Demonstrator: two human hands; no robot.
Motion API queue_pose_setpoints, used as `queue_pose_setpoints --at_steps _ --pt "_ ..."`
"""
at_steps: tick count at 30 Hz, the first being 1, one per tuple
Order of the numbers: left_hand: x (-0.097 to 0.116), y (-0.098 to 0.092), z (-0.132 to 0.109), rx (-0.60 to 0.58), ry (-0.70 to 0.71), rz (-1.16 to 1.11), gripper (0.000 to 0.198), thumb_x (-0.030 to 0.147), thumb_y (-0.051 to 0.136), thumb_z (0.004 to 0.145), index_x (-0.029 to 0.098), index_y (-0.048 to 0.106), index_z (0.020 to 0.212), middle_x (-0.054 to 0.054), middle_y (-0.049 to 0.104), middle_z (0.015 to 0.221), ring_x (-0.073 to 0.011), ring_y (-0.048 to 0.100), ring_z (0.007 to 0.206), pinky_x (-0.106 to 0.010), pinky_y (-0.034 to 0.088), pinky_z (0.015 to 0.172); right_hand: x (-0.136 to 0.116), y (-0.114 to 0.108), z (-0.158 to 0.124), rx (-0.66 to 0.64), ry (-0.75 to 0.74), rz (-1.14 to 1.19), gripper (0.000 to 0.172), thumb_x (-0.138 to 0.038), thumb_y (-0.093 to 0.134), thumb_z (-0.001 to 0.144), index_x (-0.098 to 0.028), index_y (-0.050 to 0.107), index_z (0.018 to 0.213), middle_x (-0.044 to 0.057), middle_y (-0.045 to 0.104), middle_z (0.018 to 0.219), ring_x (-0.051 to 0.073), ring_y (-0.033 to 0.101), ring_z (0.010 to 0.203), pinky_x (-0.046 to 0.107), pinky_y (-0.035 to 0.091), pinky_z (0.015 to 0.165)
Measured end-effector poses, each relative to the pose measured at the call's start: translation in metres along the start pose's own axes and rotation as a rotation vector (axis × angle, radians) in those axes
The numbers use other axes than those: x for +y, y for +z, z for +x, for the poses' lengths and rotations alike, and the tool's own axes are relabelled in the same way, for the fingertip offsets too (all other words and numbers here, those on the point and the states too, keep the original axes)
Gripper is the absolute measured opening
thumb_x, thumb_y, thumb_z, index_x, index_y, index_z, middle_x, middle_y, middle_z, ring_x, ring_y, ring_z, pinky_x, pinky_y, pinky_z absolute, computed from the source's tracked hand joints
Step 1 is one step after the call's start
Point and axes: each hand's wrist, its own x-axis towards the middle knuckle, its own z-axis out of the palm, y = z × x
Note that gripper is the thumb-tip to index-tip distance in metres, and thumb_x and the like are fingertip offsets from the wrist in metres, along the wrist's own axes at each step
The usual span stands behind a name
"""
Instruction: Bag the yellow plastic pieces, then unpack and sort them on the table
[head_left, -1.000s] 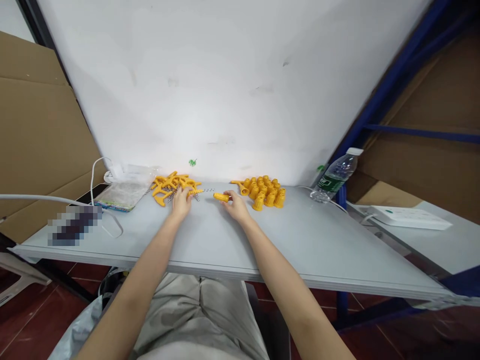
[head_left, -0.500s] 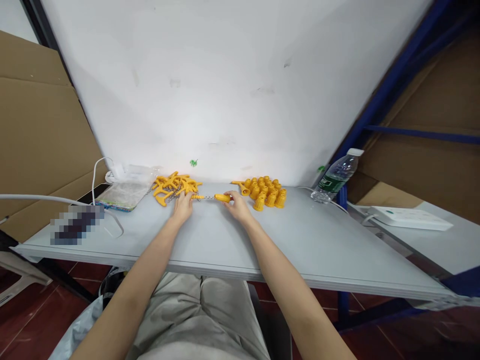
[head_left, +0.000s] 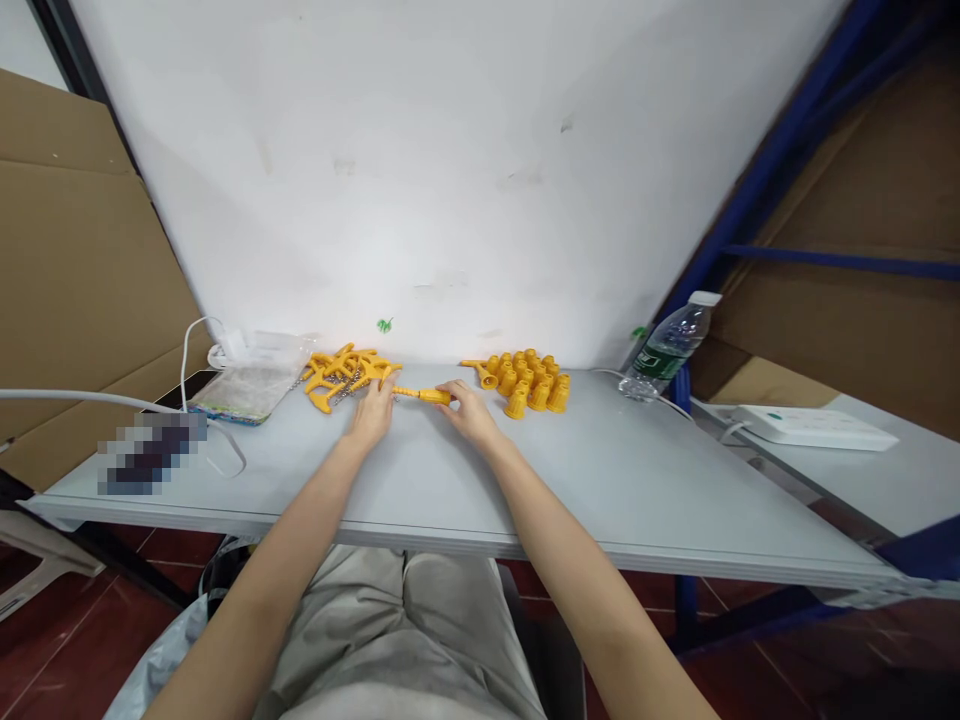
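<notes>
My left hand (head_left: pixel 370 414) is closed around the left end of a yellow plastic piece with a ribbed shaft (head_left: pixel 406 391); my fingers hide its handle. In my right hand (head_left: pixel 471 414), a yellow tapered sleeve (head_left: pixel 433 396) lies on its side, pinched between the fingers. Shaft and sleeve are in line, the shaft's end at or inside the sleeve's mouth; I cannot tell how deep. Left of my left hand is a pile of yellow T-handled pieces (head_left: pixel 322 386) with thin metal chains. Several yellow sleeves (head_left: pixel 538 387) stand upright to the right of my right hand.
One assembled-looking yellow piece (head_left: pixel 487 378) lies by the sleeves. A plastic bag (head_left: pixel 244 388), white cables and a blurred-out dark object (head_left: pixel 152 453) occupy the table's left. At right, a water bottle (head_left: pixel 667 350) leans near a blue post, with a white power strip (head_left: pixel 814 428) beyond.
The gap with the chain between shaft and sleeve has closed. My right hand moved left with the sleeve, and my left hand moved slightly right with the shaft.
</notes>
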Motion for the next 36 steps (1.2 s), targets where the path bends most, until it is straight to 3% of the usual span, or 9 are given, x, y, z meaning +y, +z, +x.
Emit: queue_pose_setpoints --at_steps 7,10,15,20,25,29,31,33,36 --pt "-0.014 0.007 0.002 0.107 0.051 -0.113 0.043 0.024 0.040 0.095 0.018 0.046 0.136 -0.015 0.059 0.123 -0.0258 0.057 0.115 -0.041 0.046 0.099 -0.007 -0.009 0.000 0.004 0.100 0.192 0.043 -0.032 0.063 0.080 -0.019 0.055 0.120 0.012 0.060 0.119 0.020 0.062 0.093 0.038 0.051 0.087" --pt "-0.017 0.008 0.004 0.120 0.052 -0.113 0.041 0.026 0.041 0.095 0.019 0.048 0.135 -0.014 0.060 0.123 -0.0254 0.057 0.115 -0.041 0.046 0.099 -0.007 -0.013 0.000 -0.042 0.145 0.327 0.046 -0.039 0.068 0.076 -0.020 0.056 0.115 0.012 0.059 0.122 0.019 0.064 0.091 0.035 0.053 0.081" --pt "-0.017 0.004 0.002 0.091 0.110 -0.106 0.036 0.026 0.042 0.094 0.021 0.052 0.129 -0.010 0.062 0.116 -0.0223 0.060 0.107 -0.036 0.049 0.094 -0.015 -0.020 0.000 -0.046 0.217 0.479 0.052 -0.060 0.066 0.074 -0.018 0.062 0.104 0.007 0.068 0.093 0.016 0.064 0.070 0.034 0.053 0.074" --pt "-0.012 0.002 0.001 0.110 0.126 -0.115 0.032 0.024 0.043 0.094 0.019 0.055 0.123 -0.011 0.062 0.117 -0.0219 0.060 0.107 -0.035 0.049 0.093 -0.031 -0.020 0.000 -0.058 0.423 0.531 0.058 -0.076 0.055 0.073 -0.019 0.053 0.068 0.002 0.062 0.058 0.011 0.052 0.042 0.025 0.044 0.048" --pt "-0.011 0.004 0.002 0.099 0.110 -0.120 0.033 0.024 0.044 0.093 0.020 0.055 0.124 -0.010 0.063 0.115 -0.0215 0.061 0.102 -0.035 0.049 0.092 -0.036 -0.017 0.001 0.014 0.574 0.512 0.057 -0.076 0.048 0.080 -0.020 0.051 0.067 0.003 0.060 0.051 0.010 0.048 0.035 0.022 0.038 0.037" --pt "-0.012 0.004 0.004 0.095 0.073 -0.119 0.032 0.023 0.044 0.093 0.019 0.055 0.123 -0.010 0.063 0.111 -0.0217 0.062 0.098 -0.037 0.049 0.092 -0.033 -0.026 -0.001 -0.078 0.523 0.622 0.047 -0.060 0.066 0.077 -0.020 0.060 0.100 0.007 0.071 0.092 0.011 0.062 0.053 0.026 0.055 0.053" --pt "-0.012 0.004 0.004 0.099 0.066 -0.122 0.032 0.023 0.044 0.093 0.019 0.054 0.123 -0.010 0.063 0.111 -0.0217 0.062 0.098 -0.037 0.049 0.092 -0.032 -0.030 -0.001 -0.108 0.455 0.673 0.053 -0.052 0.075 0.071 -0.023 0.058 0.112 0.006 0.070 0.103 0.011 0.065 0.061 0.029 0.058 0.061" --pt "-0.010 0.003 0.003 0.109 0.075 -0.126 0.032 0.023 0.044 0.093 0.020 0.054 0.123 -0.010 0.063 0.114 -0.0218 0.061 0.100 -0.036 0.048 0.093 -0.032 -0.029 -0.001 -0.104 0.443 0.669 0.050 -0.054 0.074 0.070 -0.020 0.059 0.105 0.006 0.071 0.094 0.010 0.063 0.057 0.028 0.057 0.060" --pt "-0.006 0.001 0.002 0.106 0.096 -0.115 0.031 0.023 0.044 0.093 0.020 0.054 0.122 -0.010 0.062 0.114 -0.0220 0.061 0.102 -0.035 0.048 0.093 -0.033 -0.021 0.001 -0.044 0.526 0.622 0.048 -0.066 0.065 0.074 -0.018 0.056 0.078 0.002 0.066 0.064 0.010 0.056 0.042 0.022 0.047 0.044"
